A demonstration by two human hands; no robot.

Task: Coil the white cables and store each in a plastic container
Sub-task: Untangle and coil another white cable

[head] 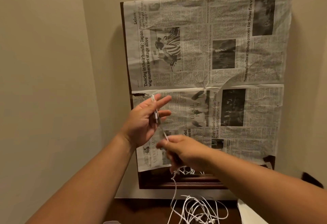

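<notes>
Now your left hand [144,119] is raised with the palm facing you and the fingers nearly straight, and a loop of white cable [156,115] lies across them, its plug ends resting near the palm. From there the cable slants down to your right hand [185,151], which is blurred but seems to pinch the strand at its fingertips, just below and to the right of the left palm. Under the right hand the strand drops to a loose tangle of cables [196,209] lying beside your right forearm. Beyond both hands a newspaper [230,55] covers the surface. I judge the cable light, thin and limp, with a smooth jacket that slides easily, so loops may slip off straight fingers unless your thumb pins them. Take hold close to the coil, let the strand run through the right fingertips under light tension, and go gently at the plug ends, where a sharp bend could do harm
</notes>
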